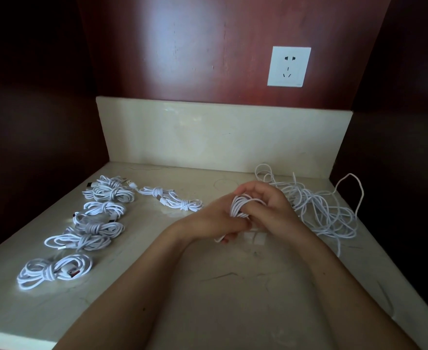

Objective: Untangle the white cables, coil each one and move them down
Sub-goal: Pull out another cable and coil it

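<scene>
Item: white cables, partly sorted, on a pale stone counter. All places are given from the wall socket.

Done: finished coils, each cinched round its middle, are lying in a row well below and far left of the socket. The row is running from the backsplash toward the near edge. Two more tied bundles are sitting below and left of the socket, nearer to it than the row. The count is looking like seven or eight, though overlaps at the far end of the row are making it uncertain.

In hand: one half-wound coil is being held below the socket, slightly left of it. The left hand is gripping the loops with curled fingers. The right hand is closing over the same loops from the other side. A short loose tail is hanging beneath the hands.

Left to do: a loose tangle is lying below and just right of the socket, with stray loops reaching up the side wall. Judging by its bulk, several cables are waiting there, so the task is appearing well past halfway.
</scene>
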`<state>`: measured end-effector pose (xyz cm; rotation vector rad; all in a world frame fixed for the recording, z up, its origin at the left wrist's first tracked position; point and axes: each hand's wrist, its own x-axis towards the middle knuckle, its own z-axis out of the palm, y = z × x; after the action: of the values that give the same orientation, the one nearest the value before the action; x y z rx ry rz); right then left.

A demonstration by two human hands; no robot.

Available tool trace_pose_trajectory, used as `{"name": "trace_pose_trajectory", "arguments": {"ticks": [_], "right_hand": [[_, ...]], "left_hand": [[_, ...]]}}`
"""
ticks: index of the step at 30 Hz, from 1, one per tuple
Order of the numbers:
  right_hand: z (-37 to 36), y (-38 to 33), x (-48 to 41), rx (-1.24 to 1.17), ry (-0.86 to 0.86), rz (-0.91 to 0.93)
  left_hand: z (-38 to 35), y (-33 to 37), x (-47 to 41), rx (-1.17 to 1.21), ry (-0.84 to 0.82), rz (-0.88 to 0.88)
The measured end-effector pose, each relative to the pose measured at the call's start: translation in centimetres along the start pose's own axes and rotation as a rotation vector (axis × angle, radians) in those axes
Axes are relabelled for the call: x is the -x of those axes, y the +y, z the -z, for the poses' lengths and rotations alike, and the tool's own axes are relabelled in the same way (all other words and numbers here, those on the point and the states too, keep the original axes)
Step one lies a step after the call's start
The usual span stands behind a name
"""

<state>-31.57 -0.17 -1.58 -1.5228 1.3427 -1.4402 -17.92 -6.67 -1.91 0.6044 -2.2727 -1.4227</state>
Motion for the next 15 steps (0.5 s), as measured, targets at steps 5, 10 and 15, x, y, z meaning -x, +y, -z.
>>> {"name": "trace_pose_trajectory", "arguments": {"ticks": [5,10,15], "right_hand": [[0.7,-0.9,0.6,-0.195,-0.12,-0.121],[0.3,-0.5,0.7,-0.344,-0.078,-0.134],[0.2,0.0,0.3,-0.36,-0.024,-0.147]], "left_hand": [[0.3,0.3,0.3,0.116,-0.046,0.098],[0.2,0.6,0.3,0.077,0.004,0.142],[0.1,-0.1,-0.1,-0.098,0.137,0.139]]}}
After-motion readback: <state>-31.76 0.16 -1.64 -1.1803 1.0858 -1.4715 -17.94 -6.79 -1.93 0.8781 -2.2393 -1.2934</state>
